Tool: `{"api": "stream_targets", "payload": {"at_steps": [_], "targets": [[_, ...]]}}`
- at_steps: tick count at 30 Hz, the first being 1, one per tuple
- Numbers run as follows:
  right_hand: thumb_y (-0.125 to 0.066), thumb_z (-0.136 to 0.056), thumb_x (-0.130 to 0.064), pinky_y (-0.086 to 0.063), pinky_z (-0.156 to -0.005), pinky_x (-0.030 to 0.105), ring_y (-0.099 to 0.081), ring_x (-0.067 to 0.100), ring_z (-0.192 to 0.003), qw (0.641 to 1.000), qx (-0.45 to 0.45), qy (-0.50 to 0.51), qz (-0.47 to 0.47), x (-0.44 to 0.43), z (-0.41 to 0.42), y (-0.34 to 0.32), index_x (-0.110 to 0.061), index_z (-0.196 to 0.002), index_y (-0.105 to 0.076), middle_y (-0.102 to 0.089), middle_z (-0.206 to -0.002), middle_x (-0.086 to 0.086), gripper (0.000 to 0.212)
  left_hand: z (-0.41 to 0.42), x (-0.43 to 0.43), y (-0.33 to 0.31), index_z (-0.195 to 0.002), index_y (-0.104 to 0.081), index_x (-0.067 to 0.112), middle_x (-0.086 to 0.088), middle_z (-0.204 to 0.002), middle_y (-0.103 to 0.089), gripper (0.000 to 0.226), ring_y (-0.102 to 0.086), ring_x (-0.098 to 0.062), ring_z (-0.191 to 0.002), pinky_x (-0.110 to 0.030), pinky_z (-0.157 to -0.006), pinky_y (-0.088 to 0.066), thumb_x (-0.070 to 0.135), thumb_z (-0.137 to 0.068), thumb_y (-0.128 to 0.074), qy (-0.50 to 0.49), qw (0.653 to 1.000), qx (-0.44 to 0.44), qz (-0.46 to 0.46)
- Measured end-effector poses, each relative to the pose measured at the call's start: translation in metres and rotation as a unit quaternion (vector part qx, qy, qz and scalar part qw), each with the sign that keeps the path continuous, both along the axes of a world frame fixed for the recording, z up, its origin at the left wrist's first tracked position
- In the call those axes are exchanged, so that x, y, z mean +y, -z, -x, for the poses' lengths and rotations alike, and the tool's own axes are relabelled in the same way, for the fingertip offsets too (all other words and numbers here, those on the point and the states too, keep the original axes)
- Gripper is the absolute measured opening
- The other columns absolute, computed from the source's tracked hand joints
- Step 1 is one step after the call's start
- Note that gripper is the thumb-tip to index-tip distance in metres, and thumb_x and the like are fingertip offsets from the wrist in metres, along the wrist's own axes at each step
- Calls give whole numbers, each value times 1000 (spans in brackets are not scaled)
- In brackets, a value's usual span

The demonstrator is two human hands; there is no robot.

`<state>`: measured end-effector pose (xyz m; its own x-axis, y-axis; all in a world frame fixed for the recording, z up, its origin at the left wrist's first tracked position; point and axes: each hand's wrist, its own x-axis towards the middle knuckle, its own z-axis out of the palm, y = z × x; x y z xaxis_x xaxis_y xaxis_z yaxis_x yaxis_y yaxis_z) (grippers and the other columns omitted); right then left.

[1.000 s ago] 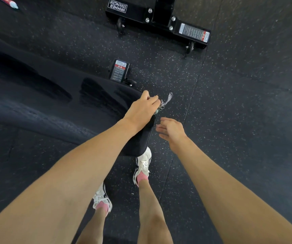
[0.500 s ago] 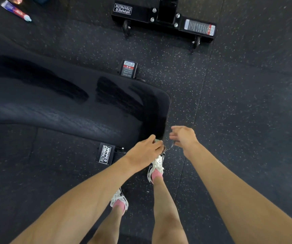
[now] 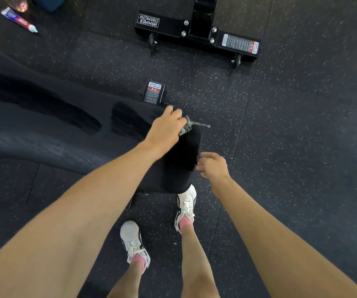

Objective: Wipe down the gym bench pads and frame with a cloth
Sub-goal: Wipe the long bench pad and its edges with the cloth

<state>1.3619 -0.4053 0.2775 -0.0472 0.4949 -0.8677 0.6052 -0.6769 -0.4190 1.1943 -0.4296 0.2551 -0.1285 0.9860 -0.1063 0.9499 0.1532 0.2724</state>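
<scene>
A long black bench pad runs in from the left and ends in a rounded tip in front of me. Wet streaks shine on its top. My left hand grips a small grey patterned cloth and presses it on the pad near the far corner of the tip. My right hand hovers just off the right edge of the tip, fingers loosely curled, holding nothing. A foot of the bench frame with a warning label shows beyond the pad.
Another black frame base marked Hammer Strength, with small wheels, stands on the speckled rubber floor ahead. A tube lies at the top left. My two white shoes stand below the pad's tip.
My left hand has carried the cloth from the near edge of the pad's tip back up to its far corner. The right hand stays beside the tip.
</scene>
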Motion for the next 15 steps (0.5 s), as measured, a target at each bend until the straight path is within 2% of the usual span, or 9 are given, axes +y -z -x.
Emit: {"api": "stream_targets", "payload": {"at_steps": [4,7,9,12,15], "targets": [[-50,-92,-6,-46,-100,39,-58,23,-112,999,-1,-33,-9,14,8,6,-13,-139,-46,-58,-126,9,48,5,30,-3,-108,-62,3,-8,-105,-54,31,-43,-28,-105,-31,-59,-36,-10,-82,-51,-84,996,-8,17],[-49,-92,-3,-47,-96,35,-56,21,-107,999,-1,-45,-4,18,14,6,-14,-144,-39,-57,-126,8,54,-1,29,0,-102,-66,4,-8,-98,-59,33,-48,-31,-97,-31,-51,-35,-14,-76,-58,-108,994,-16,-10],[-45,-90,1,-48,-85,31,-54,18,-98,999,-6,-50,-9,18,17,5,-15,-143,-41,-59,-121,6,55,-6,15,4,-99,-67,5,-6,-93,-62,37,-44,-28,-91,-26,-44,-32,-15,-68,-62,-78,996,-30,-44],[-39,-88,2,-43,-71,27,-53,19,-92,998,-17,-60,-32,13,19,7,-17,-138,-49,-62,-122,8,54,-15,-11,4,-92,-68,8,-3,-93,-64,36,-34,-21,-85,-21,-44,-28,-12,-62,-66,-1,998,-40,-48],[-35,-88,4,-44,-74,31,-56,22,-94,996,-30,-65,-48,12,20,7,-19,-131,-54,-65,-118,10,52,-29,-45,1,-88,-69,12,2,-92,-65,35,-36,-19,-83,-20,-47,-26,-6,-58,-68,75,996,-35,-34]]}}
